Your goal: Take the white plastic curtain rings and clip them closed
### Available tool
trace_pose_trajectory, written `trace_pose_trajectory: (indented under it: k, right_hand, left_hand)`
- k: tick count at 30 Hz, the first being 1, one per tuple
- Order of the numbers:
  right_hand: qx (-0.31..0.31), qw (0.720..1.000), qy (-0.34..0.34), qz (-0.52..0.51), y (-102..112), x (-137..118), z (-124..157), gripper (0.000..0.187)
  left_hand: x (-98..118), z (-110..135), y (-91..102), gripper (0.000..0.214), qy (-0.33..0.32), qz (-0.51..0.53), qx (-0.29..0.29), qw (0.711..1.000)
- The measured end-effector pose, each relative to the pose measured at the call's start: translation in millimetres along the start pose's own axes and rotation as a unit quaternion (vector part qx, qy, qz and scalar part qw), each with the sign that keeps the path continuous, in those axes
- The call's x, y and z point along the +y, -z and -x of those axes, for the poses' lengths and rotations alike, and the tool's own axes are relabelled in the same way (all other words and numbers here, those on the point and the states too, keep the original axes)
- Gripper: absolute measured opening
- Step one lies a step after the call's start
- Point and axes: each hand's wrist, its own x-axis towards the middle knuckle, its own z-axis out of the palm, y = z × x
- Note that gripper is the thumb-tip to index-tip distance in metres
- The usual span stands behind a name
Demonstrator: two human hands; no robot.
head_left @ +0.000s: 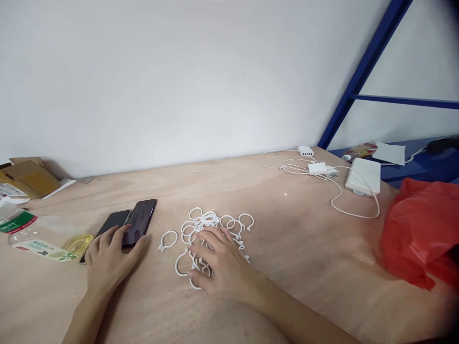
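A loose pile of white plastic curtain rings (210, 220) lies on the wooden tabletop, each ring with a small eyelet. Over the pile rests my right hand (224, 260), its fingers spread and covering part of the rings. One ring (169, 239) lies apart on the left side of the pile. My left hand (111, 260) is laid across the lower ends of two dark phones, fingers apart. The right-hand phone (142, 217) overlaps the other phone (116, 220). Whether my fingers press on the phones or only hover, I cannot tell.
On the left a clear plastic bottle (39, 239) lies near an open cardboard box (27, 177). White charging cables with an adapter (317, 168), a hub (306, 151) and a white box (364, 177) sit at the back right. A red plastic bag (423, 229) stands at the right.
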Motion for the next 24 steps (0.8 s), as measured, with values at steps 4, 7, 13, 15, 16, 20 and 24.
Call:
trace_pose_trajectory:
  k: [4, 7, 13, 15, 16, 20, 24]
  right_hand:
    - [0.003, 1.0, -0.01, 0.002, -3, 6, -1, 0.033]
    - [-0.002, 1.0, -0.012, 0.003, -3, 7, -1, 0.033]
    - [0.023, 0.999, -0.03, 0.001, 4, 8, -3, 0.028]
    - [0.044, 0.999, -0.031, 0.002, 6, 10, -5, 0.027]
    - [0.054, 0.998, -0.031, 0.001, 6, 11, -5, 0.027]
    - [0.069, 0.997, -0.036, -0.004, 6, 13, -7, 0.028]
    - [0.075, 0.997, -0.021, 0.001, 4, 13, -6, 0.026]
  left_hand:
    - [8, -7, -0.6, 0.056, -0.004, -0.028, -0.023, 0.999]
    - [15, -19, -3.1, 0.057, -0.003, -0.027, -0.034, 0.999]
    - [8, -33, -4.0, 0.046, 0.019, 0.056, -0.016, 0.998]
    - [0, -33, -2.4, 0.044, 0.029, 0.075, -0.012, 0.997]
    - [-4, -33, -1.7, 0.043, 0.035, 0.078, -0.012, 0.996]
    - [-8, -34, -0.1, 0.046, 0.049, 0.055, -0.036, 0.997]
    - [2, -42, 2.1, 0.058, 0.094, 0.023, -0.025, 0.995]
